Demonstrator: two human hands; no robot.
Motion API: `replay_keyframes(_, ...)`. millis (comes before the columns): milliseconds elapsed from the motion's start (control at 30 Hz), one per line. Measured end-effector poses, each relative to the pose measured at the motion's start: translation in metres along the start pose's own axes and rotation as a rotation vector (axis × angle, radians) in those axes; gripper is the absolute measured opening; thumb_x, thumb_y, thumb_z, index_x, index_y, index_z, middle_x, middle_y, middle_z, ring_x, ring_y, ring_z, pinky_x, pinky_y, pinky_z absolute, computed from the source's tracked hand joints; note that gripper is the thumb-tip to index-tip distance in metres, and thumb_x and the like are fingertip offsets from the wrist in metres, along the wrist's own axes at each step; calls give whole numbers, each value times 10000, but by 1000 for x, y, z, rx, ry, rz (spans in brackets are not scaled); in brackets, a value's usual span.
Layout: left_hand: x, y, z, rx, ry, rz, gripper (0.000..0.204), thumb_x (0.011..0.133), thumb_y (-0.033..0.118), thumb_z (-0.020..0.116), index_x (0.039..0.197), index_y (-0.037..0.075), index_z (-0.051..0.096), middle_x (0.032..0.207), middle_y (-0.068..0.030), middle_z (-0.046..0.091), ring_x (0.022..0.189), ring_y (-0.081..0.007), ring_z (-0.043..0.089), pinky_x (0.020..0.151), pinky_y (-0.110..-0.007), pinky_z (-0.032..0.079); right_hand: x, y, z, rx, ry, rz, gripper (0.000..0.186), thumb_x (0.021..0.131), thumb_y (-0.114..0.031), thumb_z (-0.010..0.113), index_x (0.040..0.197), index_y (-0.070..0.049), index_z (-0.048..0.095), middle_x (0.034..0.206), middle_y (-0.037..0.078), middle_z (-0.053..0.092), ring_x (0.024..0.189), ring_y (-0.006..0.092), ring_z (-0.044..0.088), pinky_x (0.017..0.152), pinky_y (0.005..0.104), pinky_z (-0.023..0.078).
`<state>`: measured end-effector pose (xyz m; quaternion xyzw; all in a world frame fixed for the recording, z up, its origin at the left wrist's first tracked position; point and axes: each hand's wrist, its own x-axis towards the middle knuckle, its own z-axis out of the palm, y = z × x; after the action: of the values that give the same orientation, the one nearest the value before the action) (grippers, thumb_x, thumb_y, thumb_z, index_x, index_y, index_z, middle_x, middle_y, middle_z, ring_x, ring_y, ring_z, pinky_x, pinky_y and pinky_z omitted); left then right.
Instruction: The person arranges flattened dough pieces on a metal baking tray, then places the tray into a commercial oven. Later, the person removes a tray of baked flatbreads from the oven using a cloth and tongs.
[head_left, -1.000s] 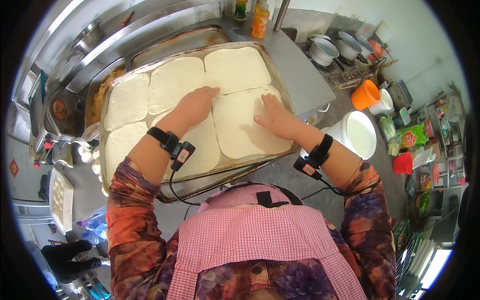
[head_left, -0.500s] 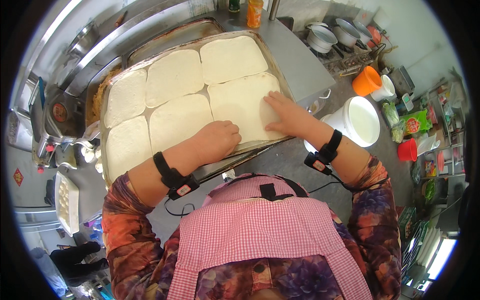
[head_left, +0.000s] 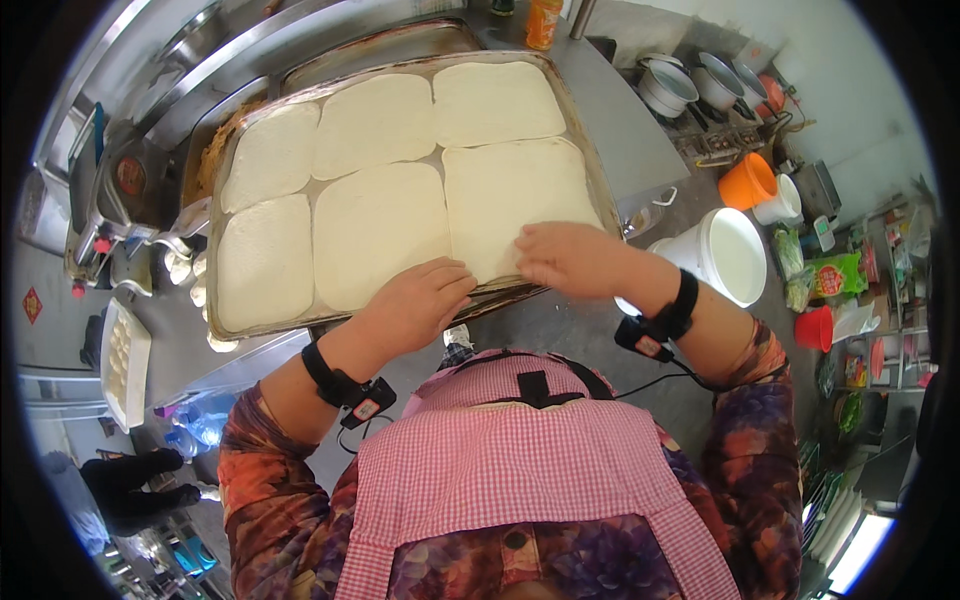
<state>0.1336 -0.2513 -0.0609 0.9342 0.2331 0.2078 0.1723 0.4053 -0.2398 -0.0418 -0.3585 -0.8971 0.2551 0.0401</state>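
Several flat, pale dough sheets lie in two rows on a large metal baking tray (head_left: pixel 345 86). At the near right corner is one dough sheet (head_left: pixel 515 195), with both of my hands at its near edge. My left hand (head_left: pixel 420 300) is closed, its fingers pressed together at that sheet's near left corner, beside the neighbouring dough sheet (head_left: pixel 380 235). My right hand (head_left: pixel 568 258) is closed too, fingers curled down on the sheet's near right part. The fingertips of both hands are partly hidden, and the dough between them cannot be made out.
Behind the tray lies another metal tray (head_left: pixel 400 42); an orange bottle (head_left: pixel 543 24) stands on the steel table. White buckets (head_left: pixel 735 258) and an orange bucket (head_left: pixel 747 182) are on the floor to the right, with pots (head_left: pixel 668 88) beyond. A white tray of dough pieces (head_left: pixel 125 365) is at left.
My right hand has drawn nearer to me, its spread fingers now curled at the sheet's near edge. My left hand has shifted slightly left and nearer. The view has turned a little.
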Motion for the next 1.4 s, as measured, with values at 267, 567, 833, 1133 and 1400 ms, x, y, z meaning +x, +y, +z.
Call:
replay_keyframes(267,-3,-2,1,2,40,5,258,797,90,650,1039,13,608,1056,-143,620,1015,-307,585,863,-377,494,98,32,-9,-400,133,139,615,915,-420,497,1300,53,413,1370,273,384,1298,396,341,1093,396,273)
replay_keyframes(567,-6,-5,5,-20,15,-21,234,820,120,629,1027,11,616,1060,-148,617,1017,-304,578,878,-371,479,142,15,-31,-215,-156,220,633,948,-420,417,1369,43,326,1449,246,283,1371,341,241,1125,420,202)
replay_keyframes(833,-8,-7,9,-13,36,-14,234,834,139,603,1029,10,604,1053,-141,606,999,-301,571,868,-368,473,145,-6,-8,-309,-63,61,651,959,-453,397,1391,29,325,1468,206,288,1382,317,234,1133,391,190)
replay_keyframes(1133,-8,-11,12,-58,18,3,231,832,132,598,1019,-2,598,1004,-145,607,970,-317,571,850,-377,475,167,57,-69,22,241,256,739,908,-532,443,1386,23,347,1433,211,358,1288,327,401,1076,361,296)
replay_keyframes(1400,-6,-13,10,-62,-50,1,298,781,98,606,1052,-25,590,1054,-147,597,1028,-312,565,880,-369,472,237,100,-50,-505,167,422,811,907,-580,365,1402,54,264,1475,240,232,1383,370,184,1110,505,174)
